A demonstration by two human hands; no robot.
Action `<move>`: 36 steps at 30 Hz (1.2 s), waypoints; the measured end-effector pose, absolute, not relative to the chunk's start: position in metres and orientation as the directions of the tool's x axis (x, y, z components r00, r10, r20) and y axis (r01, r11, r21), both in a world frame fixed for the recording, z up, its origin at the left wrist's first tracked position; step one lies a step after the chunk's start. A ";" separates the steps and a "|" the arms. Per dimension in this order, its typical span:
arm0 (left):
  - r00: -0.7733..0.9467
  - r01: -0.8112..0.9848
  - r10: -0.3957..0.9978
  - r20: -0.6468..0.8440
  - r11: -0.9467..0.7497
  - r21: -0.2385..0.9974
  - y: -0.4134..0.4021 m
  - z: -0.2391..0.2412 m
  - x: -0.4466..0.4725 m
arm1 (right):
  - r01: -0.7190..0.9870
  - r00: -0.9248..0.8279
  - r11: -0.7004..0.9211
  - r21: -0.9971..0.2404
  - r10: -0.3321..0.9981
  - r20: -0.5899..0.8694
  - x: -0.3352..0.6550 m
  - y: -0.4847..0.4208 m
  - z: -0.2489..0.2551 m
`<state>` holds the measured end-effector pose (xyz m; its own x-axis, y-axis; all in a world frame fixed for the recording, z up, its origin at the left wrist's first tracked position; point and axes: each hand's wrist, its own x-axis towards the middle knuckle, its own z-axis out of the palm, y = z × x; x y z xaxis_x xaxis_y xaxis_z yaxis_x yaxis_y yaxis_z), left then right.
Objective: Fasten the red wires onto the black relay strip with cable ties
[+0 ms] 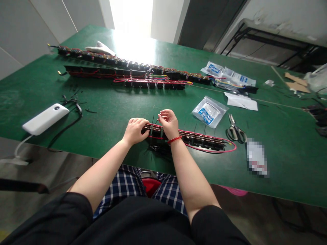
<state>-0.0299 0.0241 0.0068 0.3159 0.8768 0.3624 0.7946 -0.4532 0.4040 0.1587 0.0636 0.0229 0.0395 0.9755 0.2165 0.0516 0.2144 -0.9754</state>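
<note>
Black connector strip (196, 137) lay along the near part of the green counter (76, 115), directly in front of the person and running sideways, where both hands could reach it without stretching. The left hand (135, 131) covered the strip's left end, its fingers pressed together and curled down over the blocks, apparently pinning the strip so that it would not shift. Just beside it, the right hand (167, 123) was raised slightly, with its fingers pinched together at or near a thin dark strand (154, 119) that stood up from the blocks; what they gripped was too small to tell for certain. A red wire loop (214, 149) ran along the strip and around its right end, lying flat and clear of the hands. Black offcuts (158, 148) were heaped against the strip's near side. Scissors (236, 132) and a clear bag with a blue label (209, 111) lay to the right, seemingly kept within easy reach, while further wired strips (127, 62) lay well beyond, perhaps placed there to leave working room.
</note>
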 end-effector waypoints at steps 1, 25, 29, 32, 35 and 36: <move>0.316 0.795 0.875 0.366 -0.455 0.402 0.024 0.007 -0.030 | 0.064 0.042 0.219 -0.974 0.974 0.222 0.159 0.064 0.020; 0.305 0.810 0.892 0.333 -0.426 0.402 0.025 0.007 -0.030 | 0.190 0.007 0.252 -0.949 0.966 0.258 0.143 0.057 0.021; 0.307 0.807 0.887 0.345 -0.435 0.399 0.024 0.007 -0.030 | 0.188 0.018 0.247 -0.950 0.967 0.255 0.145 0.059 0.017; 0.307 0.805 0.883 0.356 -0.440 0.398 0.024 0.007 -0.030 | 0.177 0.028 0.246 -0.953 0.967 0.255 0.145 0.059 0.017; 0.308 0.803 0.885 0.348 -0.438 0.403 0.024 0.007 -0.030 | 0.153 0.052 0.235 -0.960 0.968 0.245 0.145 0.059 0.017; 0.309 0.803 0.886 0.346 -0.438 0.404 0.024 0.007 -0.030 | 0.147 0.059 0.231 -0.962 0.969 0.242 0.145 0.058 0.017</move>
